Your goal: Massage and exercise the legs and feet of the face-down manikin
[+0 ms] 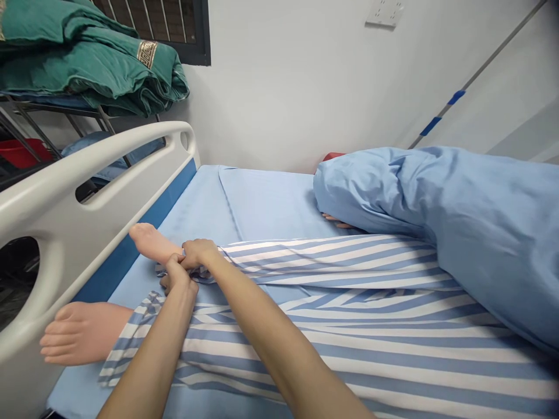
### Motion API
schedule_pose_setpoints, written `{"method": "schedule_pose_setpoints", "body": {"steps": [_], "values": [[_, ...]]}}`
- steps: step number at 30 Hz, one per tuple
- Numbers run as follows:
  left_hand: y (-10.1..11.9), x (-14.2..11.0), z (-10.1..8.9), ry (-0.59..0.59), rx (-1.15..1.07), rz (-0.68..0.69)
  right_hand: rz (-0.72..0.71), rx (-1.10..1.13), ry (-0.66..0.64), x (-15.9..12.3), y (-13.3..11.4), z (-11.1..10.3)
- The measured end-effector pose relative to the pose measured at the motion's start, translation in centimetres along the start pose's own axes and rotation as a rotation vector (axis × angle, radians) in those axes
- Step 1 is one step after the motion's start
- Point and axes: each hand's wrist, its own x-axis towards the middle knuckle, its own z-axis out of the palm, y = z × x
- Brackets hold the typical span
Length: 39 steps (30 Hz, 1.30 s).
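A manikin with smooth, plastic-looking feet lies on the bed in blue-and-white striped trousers [332,262]. At the ankle of its far foot [152,243], my left hand [178,273] is closed on the trouser cuff from the near side. Right against it, my right hand [198,253] grips the same cuff from above, fingers bent. Part of the cuff and the fingertips are hidden under my hands. The near foot [85,333] sticks out of the other trouser leg, whose cuff [146,314] lies loose around the ankle.
A white footboard [144,139] borders the light blue sheet [271,198] on the left. A bunched blue quilt [393,186] covers the manikin's upper part, with fingers [336,221] showing beneath. Green folded bedding [96,64] rests on a rack beyond; a red basin [24,152] stands below.
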Motion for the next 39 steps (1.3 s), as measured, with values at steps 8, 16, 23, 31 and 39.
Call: {"method": "schedule_pose_setpoints", "body": {"steps": [8, 16, 23, 31, 39], "values": [[0.5, -0.7, 0.0, 0.221, 0.047, -0.057, -0.006, -0.017, 0.045, -0.6, -0.2, 0.0], [0.5, -0.8, 0.2, 0.254, -0.017, -0.068, -0.020, -0.057, 0.124, -1.3, -0.4, 0.3], [-0.3, 0.3, 0.2, 0.262, -0.046, -0.018, -0.019, -0.102, 0.173, -1.5, -0.5, 0.9], [-0.1, 0.0, 0.4, 0.248, -0.116, -0.039, 0.016, -0.136, 0.230, -2.4, -1.0, 1.2], [0.8, -0.6, -3.0, -0.093, -0.203, -0.101, 0.024, -0.090, 0.177, -4.2, -2.6, 0.6]]}}
